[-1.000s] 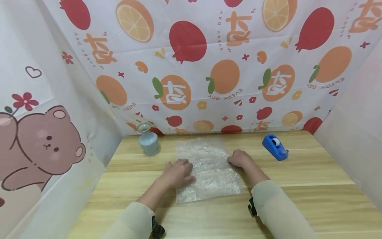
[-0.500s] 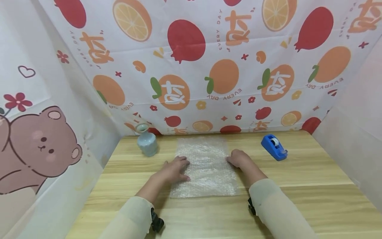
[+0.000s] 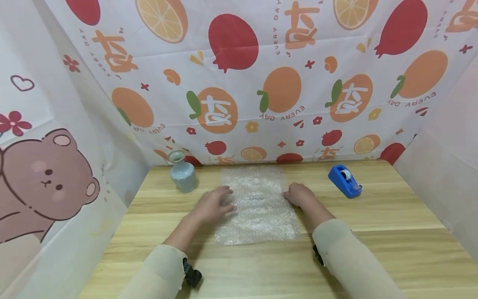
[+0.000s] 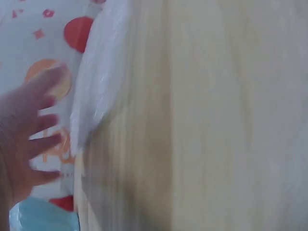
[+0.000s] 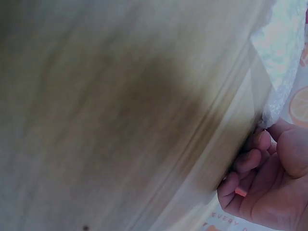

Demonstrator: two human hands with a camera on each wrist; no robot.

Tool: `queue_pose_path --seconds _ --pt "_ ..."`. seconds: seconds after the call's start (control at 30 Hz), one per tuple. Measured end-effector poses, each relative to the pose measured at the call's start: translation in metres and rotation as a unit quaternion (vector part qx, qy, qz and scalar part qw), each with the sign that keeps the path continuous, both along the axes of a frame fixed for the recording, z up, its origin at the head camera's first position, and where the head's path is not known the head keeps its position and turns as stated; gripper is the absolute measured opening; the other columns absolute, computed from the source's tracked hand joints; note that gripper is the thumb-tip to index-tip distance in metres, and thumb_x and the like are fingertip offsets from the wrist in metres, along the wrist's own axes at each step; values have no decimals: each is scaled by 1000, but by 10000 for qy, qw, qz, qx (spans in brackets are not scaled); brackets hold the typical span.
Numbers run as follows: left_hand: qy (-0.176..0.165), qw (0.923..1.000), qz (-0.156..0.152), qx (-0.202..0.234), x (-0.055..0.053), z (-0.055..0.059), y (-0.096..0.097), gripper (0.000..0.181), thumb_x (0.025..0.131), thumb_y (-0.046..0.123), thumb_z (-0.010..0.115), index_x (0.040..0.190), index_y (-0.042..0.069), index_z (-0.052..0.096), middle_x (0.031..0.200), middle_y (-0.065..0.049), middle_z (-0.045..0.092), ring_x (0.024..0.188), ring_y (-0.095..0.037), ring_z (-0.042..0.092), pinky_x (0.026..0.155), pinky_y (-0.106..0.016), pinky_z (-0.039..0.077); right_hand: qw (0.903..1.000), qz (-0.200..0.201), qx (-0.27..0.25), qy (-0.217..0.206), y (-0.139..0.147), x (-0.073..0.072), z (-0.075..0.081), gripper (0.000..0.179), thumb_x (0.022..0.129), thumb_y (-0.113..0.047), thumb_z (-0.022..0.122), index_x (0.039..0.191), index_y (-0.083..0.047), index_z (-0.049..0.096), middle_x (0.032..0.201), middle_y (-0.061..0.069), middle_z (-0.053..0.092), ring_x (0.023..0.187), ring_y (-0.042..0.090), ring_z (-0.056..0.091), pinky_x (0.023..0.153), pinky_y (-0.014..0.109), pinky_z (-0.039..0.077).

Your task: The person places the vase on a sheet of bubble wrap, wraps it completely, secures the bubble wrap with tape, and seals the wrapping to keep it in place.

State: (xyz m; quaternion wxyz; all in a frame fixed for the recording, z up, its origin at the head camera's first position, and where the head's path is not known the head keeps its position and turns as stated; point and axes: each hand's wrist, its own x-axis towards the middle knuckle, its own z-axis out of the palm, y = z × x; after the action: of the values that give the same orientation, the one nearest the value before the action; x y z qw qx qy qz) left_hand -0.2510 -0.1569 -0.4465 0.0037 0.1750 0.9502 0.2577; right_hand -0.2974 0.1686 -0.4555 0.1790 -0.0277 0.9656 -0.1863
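Note:
A clear sheet of bubble wrap (image 3: 257, 211) lies flat in the middle of the wooden table. At its left edge my left hand (image 3: 212, 204) hovers with spread fingers and holds nothing; the left wrist view shows that hand (image 4: 21, 137) raised above the table, fingers apart. On the opposite side, my right hand (image 3: 300, 196) pinches the right edge of the sheet. Up close in the right wrist view, the thumb and forefinger of the right hand (image 5: 274, 175) meet at a corner of the bubble wrap (image 5: 281, 57), the other fingers curled.
A pale blue-green vase (image 3: 183, 176) stands at the table's back left. At the back right sits a blue tape dispenser (image 3: 344, 182). A fruit-print cloth (image 3: 242, 91) hangs behind the wooden table (image 3: 254, 270), with a bear-print cloth on the left.
My left hand has come away from the sheet and moved left. The near edge of the bubble wrap has shifted slightly left and away. My right hand stays at the right edge.

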Motion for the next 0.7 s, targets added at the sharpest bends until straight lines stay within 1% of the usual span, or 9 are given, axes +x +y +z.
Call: queue_pose_path --seconds 0.07,0.1,0.17,0.23,0.33,0.4,0.47,0.6,0.7 --pt "830 9931 570 598 -5 0 -5 36 87 34 73 116 13 69 124 -6 66 115 -29 61 97 -47 48 9997 -176 -149 -93 4 1 -4 36 99 -38 57 85 -5 61 67 7 56 61 21 53 65 34 45" --pt "1304 9826 901 966 -8 0 -8 27 86 28 74 107 11 71 112 -7 69 103 -28 65 87 -43 52 9993 -257 -222 -126 6 2 -6 37 99 -39 58 82 -6 59 63 6 54 57 20 51 63 34 44" --pt "2154 9480 1639 1672 -15 0 -15 15 84 20 73 92 8 71 95 -7 68 86 -25 63 74 -35 50 9985 -385 -350 -161 10 3 -9 37 98 -39 59 79 -7 57 56 5 50 53 19 48 61 33 43" --pt "2703 9014 2314 2466 -24 2 -24 11 81 13 72 85 4 66 87 -7 62 80 -23 57 69 -30 43 9981 -435 -411 -141 13 4 -10 39 97 -38 60 76 -6 57 53 4 50 52 18 48 59 32 43" --pt "2798 8393 3229 3362 -37 6 -38 26 78 12 74 91 2 54 91 -3 49 87 -19 47 75 -28 36 9978 -483 -445 -124 16 3 -10 42 97 -38 61 71 -6 59 52 4 52 52 18 50 58 31 43" --pt "2425 8173 3711 3681 -46 10 -48 41 77 18 78 102 5 49 100 0 44 98 -19 42 82 -30 35 9973 -560 -434 -187 16 1 -9 43 96 -39 63 68 -7 61 52 4 54 52 18 51 57 30 44" --pt "1858 8188 4072 3594 -54 14 -57 61 75 33 82 119 10 47 114 -1 44 113 -20 39 93 -36 34 9968 -624 -405 -297 15 -4 -7 45 95 -40 63 66 -7 62 52 4 55 51 18 51 56 30 44" --pt "769 8572 4090 3032 -66 23 -74 102 70 62 79 148 19 30 147 -6 36 137 -26 25 110 -50 27 9961 -650 -423 -433 11 -14 -2 44 95 -41 64 66 -8 64 52 3 58 51 18 54 54 30 46" --pt "400 8771 3842 2854 -73 27 -82 107 70 67 76 152 18 28 153 -8 31 142 -29 20 113 -52 25 9961 -607 -466 -432 7 -20 1 43 95 -40 64 66 -7 65 52 3 58 52 18 56 53 30 47"
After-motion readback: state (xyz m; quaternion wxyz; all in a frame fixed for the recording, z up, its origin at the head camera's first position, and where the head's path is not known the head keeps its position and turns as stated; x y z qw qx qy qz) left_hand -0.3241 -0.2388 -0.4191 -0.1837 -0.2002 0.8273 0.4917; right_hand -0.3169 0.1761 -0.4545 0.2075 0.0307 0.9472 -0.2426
